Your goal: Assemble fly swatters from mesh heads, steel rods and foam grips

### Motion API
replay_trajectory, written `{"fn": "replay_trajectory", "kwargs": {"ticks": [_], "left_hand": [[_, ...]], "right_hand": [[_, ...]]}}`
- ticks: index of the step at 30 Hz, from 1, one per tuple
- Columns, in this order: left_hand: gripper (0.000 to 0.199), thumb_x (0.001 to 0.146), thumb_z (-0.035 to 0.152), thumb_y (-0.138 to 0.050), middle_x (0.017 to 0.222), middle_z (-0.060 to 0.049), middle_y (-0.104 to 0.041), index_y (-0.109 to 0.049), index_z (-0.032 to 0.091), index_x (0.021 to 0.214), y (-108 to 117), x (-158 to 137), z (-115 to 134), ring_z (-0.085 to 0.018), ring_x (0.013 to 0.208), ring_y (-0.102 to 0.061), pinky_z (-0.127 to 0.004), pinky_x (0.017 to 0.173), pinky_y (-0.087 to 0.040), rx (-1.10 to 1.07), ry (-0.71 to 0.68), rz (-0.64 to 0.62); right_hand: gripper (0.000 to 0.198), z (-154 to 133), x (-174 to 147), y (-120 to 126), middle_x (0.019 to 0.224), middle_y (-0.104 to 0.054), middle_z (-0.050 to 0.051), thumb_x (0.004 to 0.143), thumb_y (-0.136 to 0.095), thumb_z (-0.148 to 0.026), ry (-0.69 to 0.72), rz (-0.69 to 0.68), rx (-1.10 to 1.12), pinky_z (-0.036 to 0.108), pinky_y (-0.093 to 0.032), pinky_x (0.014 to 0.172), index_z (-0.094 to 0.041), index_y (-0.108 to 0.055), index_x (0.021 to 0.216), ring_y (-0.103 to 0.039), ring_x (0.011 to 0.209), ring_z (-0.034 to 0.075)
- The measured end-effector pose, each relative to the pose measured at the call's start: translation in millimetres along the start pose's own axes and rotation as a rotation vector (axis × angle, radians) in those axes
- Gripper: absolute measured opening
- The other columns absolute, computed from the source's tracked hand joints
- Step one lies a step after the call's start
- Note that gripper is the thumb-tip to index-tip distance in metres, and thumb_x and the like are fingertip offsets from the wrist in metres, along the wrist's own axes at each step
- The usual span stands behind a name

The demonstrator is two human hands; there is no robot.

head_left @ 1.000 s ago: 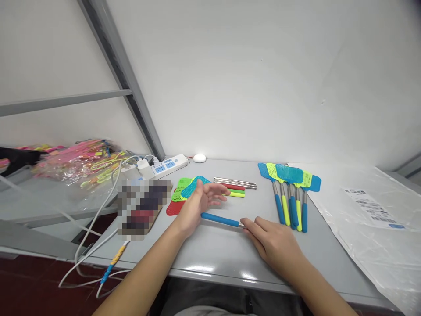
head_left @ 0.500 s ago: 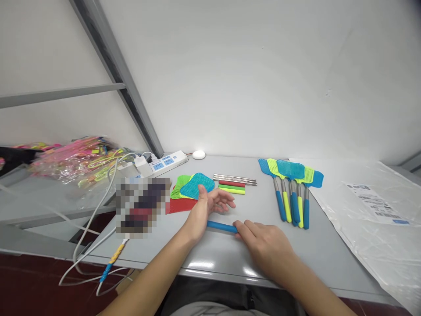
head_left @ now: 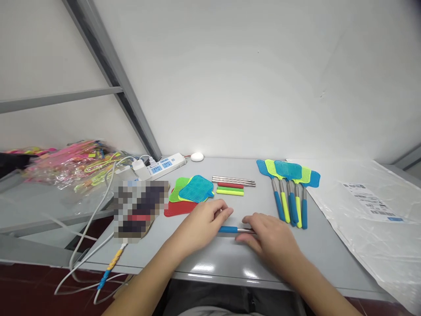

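Note:
My left hand (head_left: 207,219) is closed around the blue handle sleeve (head_left: 228,229), whose left end is hidden in it. A bare metal rod (head_left: 245,230) comes out of the sleeve's right side. Around that rod's right end my right hand (head_left: 271,235) is curled, thumb below and fingers above; the very tip is hidden in the hand. Beyond my left hand lie loose fly swatter heads: a blue one (head_left: 196,188), a green one (head_left: 177,191) and a red one (head_left: 179,209), with a yellow one mostly covered.
Metal rods (head_left: 233,181) lie behind red, green and yellow sleeves (head_left: 230,192). Several assembled fly swatters (head_left: 291,197) lie fanned at right, beside a white plastic bag (head_left: 348,210). At left are a power strip (head_left: 167,166), cables, a blurred phone-like object (head_left: 141,210) and bagged items (head_left: 75,164).
The blue sleeve now shows a metal rod at its right side. My left hand has gone from spread fingers to closed on the sleeve; my right hand has shifted to the rod's end.

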State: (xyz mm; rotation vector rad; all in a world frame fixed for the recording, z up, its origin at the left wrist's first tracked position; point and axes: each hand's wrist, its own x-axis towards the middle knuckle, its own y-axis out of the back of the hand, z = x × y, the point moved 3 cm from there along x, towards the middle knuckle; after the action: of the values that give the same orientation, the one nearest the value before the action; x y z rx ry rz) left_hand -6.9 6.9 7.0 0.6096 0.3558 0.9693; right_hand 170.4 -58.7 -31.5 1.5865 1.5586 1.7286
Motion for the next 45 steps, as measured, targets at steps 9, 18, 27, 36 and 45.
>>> {"fn": "replay_trajectory", "kwargs": {"ticks": [9,18,27,36,45], "left_hand": [[0.049,0.095,0.058,-0.032,0.074,-0.001,-0.057,-0.061,0.019,0.089,9,1,-8,-0.015,0.069,-0.05,-0.027,0.064,-0.04,-0.322,0.022,0.003],[0.068,0.091,0.069,-0.015,0.079,-0.004,-0.056,-0.061,0.018,0.091,-2,6,-14,-0.015,0.065,-0.047,-0.024,0.052,-0.042,-0.564,0.031,-0.023],[0.031,0.091,0.049,-0.049,0.081,-0.001,-0.064,-0.065,0.023,0.086,-2,-27,-7,-0.019,0.079,-0.055,-0.027,0.069,-0.038,-0.048,-0.049,-0.122],[0.035,0.091,0.056,-0.044,0.063,0.009,-0.039,-0.041,0.022,0.085,-6,-36,-58,-0.005,0.04,-0.029,-0.021,0.045,-0.026,-0.987,0.191,0.44],[0.034,0.086,0.053,-0.056,0.059,0.01,-0.042,-0.043,0.022,0.085,-9,-44,-72,-0.004,0.038,-0.033,-0.021,0.044,-0.03,-1.247,0.212,0.494]], "right_hand": [[0.019,1,-5,0,0.081,-0.068,0.002,0.099,-0.039,-0.024,-0.064,-0.23,0.178,0.028,-0.038,0.063,-0.02,-0.058,0.098,-0.062,0.07,0.018],[0.022,-2,-2,-1,0.071,-0.063,0.001,0.098,-0.038,-0.019,-0.017,-0.149,0.167,0.027,-0.034,0.056,-0.019,-0.059,0.09,-0.059,0.061,0.016],[0.019,-5,18,10,0.083,-0.066,0.003,0.098,-0.044,-0.025,-0.05,-0.196,0.163,0.03,-0.045,0.066,-0.022,-0.062,0.101,-0.063,0.077,0.019],[0.042,-11,97,-22,0.126,-0.059,0.017,0.096,-0.046,-0.034,-0.117,-0.019,0.157,0.045,-0.048,0.093,-0.016,-0.046,0.134,-0.057,0.116,0.028],[0.054,-49,119,-101,0.144,-0.046,0.021,0.098,-0.042,-0.043,0.253,-0.241,-0.213,0.059,-0.033,0.105,-0.008,-0.049,0.137,-0.041,0.134,0.034]]}}
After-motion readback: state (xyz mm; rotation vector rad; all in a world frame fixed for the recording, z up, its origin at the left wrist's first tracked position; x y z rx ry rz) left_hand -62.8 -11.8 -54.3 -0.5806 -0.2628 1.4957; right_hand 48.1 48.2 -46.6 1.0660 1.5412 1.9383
